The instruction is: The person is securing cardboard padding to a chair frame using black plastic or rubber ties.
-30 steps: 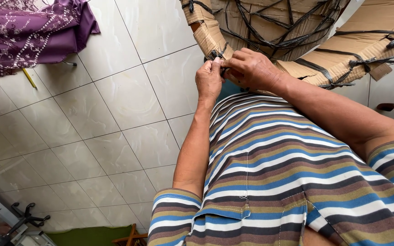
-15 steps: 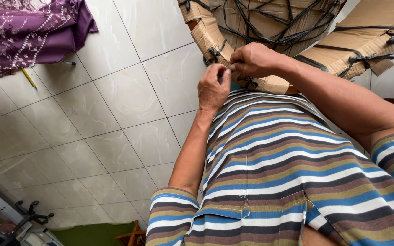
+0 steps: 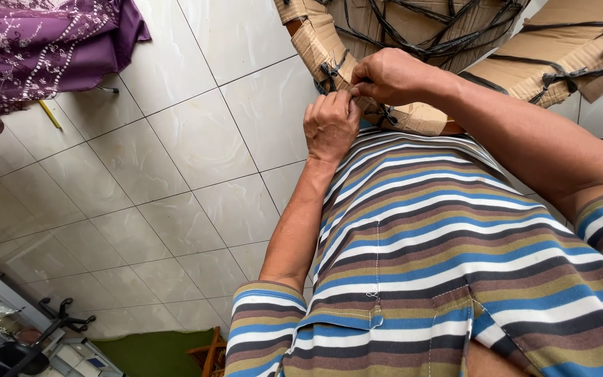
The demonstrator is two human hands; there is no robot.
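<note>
A cardboard-wrapped object [image 3: 329, 42] bound with black straps [image 3: 427, 45] sits just past my striped shirt [image 3: 441, 265]. Both my hands meet at a strap knot on its near edge. My left hand [image 3: 329, 126] is closed, its fingertips pinching the black strap beside the knot. Just above it, my right hand [image 3: 392, 77] is curled with thumb and fingers pinched on the same strap. The knot itself is mostly hidden by my fingers. A second cardboard piece with straps [image 3: 560, 63] lies to the right.
White tiled floor [image 3: 176, 181] spreads to the left. A purple embroidered cloth [image 3: 36, 49] lies at the top left, with a thin yellow stick [image 3: 49, 114] beside it. Dark clutter [image 3: 15, 335] and a wooden piece [image 3: 211, 356] sit at the bottom left.
My left hand has slid slightly down toward my body while my right hand stays at the knot. Both keep their pinch on the strap.
</note>
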